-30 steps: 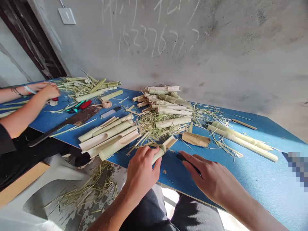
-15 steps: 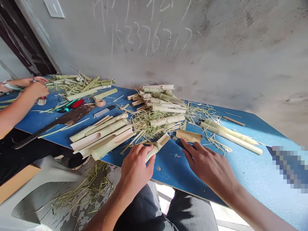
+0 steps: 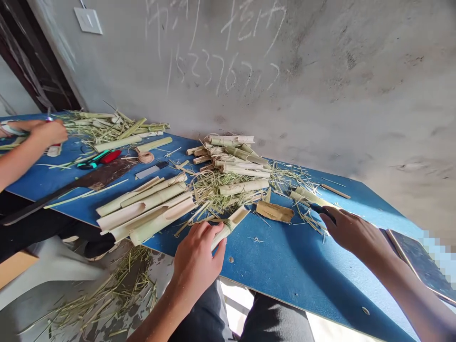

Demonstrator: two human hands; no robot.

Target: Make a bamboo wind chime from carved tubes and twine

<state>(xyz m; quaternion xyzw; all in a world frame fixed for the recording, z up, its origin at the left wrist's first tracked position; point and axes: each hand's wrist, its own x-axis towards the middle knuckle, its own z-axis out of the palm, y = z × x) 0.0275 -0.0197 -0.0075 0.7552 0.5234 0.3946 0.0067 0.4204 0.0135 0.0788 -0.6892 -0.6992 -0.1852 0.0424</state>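
Observation:
My left hand is shut around a short split bamboo tube bound with twine, at the near edge of the blue table. My right hand grips a black-handled knife further right, above the table. Closest to that hand lie long bamboo lengths, partly hidden behind it. A flat tan piece of bamboo sheath lies between my hands.
A co-worker's hands work at the far left by a grass-strewn bamboo heap. A machete, teal-handled scissors, a twine coil, cut bamboo halves and a bamboo pile lie on the table. A dark slate sits at right.
My right hand has moved right and away from the table's near edge, with the knife now in its grip. The view has swung, and my left hand still holds the tube.

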